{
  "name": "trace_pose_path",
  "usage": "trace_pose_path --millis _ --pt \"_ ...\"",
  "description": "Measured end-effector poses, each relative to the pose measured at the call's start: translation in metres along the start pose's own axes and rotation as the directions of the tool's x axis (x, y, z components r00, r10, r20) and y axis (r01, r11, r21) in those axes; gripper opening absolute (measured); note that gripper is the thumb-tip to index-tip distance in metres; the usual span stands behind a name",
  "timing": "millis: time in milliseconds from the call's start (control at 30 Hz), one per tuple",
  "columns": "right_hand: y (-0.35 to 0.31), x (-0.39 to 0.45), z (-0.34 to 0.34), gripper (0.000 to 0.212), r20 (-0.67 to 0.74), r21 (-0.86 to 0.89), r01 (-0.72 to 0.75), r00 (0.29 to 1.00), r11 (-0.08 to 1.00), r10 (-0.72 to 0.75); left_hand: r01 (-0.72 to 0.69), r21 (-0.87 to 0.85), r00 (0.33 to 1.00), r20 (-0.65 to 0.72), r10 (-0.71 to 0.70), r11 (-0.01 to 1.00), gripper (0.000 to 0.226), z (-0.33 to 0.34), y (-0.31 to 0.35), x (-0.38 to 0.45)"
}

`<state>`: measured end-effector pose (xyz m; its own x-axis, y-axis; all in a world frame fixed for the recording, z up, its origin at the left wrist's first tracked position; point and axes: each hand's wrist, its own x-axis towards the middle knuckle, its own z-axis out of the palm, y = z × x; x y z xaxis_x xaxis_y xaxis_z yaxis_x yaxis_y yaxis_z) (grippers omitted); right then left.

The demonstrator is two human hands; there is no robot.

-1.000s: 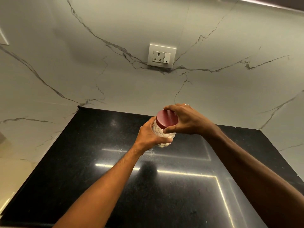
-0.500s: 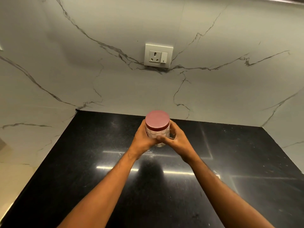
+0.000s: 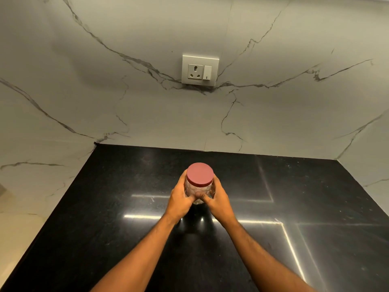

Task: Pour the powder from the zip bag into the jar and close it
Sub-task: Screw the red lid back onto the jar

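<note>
The jar (image 3: 198, 191) is being held upright between both hands over the black countertop (image 3: 117, 207), near its middle — whether its base is touching the surface cannot be told. The red lid (image 3: 200, 173) is sitting on top of it, closed. The left hand (image 3: 181, 199) is being wrapped round the jar's left side and the right hand (image 3: 217, 200) round its right side, fingers curled about the patterned body, thumbs meeting at the front. A wall socket (image 3: 200, 70) is being shown on the marble wall (image 3: 105, 81) behind.
</note>
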<state>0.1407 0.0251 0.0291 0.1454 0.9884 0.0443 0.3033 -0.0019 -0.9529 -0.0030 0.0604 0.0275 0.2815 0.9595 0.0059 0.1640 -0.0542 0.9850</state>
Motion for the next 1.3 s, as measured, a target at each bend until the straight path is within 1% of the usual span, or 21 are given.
trace_pose_path --millis 200,900,1067,1200,1300 --pt "0.015 0.0 0.009 0.084 -0.005 -0.029 -0.028 1.0 0.999 0.028 0.041 0.006 0.999 -0.024 -0.041 0.999 0.084 0.001 -0.015 -0.001" --pt "0.024 -0.001 0.013 0.088 0.011 -0.039 -0.061 0.998 0.997 0.061 0.041 0.049 0.999 -0.021 -0.04 0.998 0.079 0.002 -0.031 0.0" --pt "0.021 -0.002 0.008 0.089 0.049 -0.054 -0.049 0.997 0.997 0.052 0.071 0.132 0.997 -0.007 -0.071 0.989 0.082 0.001 -0.028 -0.005" --pt "0.016 -0.005 0.001 0.09 0.072 -0.082 -0.034 0.997 0.996 0.04 0.083 0.238 0.996 0.018 -0.09 0.968 0.093 0.002 -0.025 -0.013" --pt "0.015 -0.008 -0.002 0.089 0.069 -0.114 0.005 0.998 0.993 0.003 0.099 0.285 0.995 -0.021 -0.097 0.953 0.1 0.007 -0.027 -0.024"
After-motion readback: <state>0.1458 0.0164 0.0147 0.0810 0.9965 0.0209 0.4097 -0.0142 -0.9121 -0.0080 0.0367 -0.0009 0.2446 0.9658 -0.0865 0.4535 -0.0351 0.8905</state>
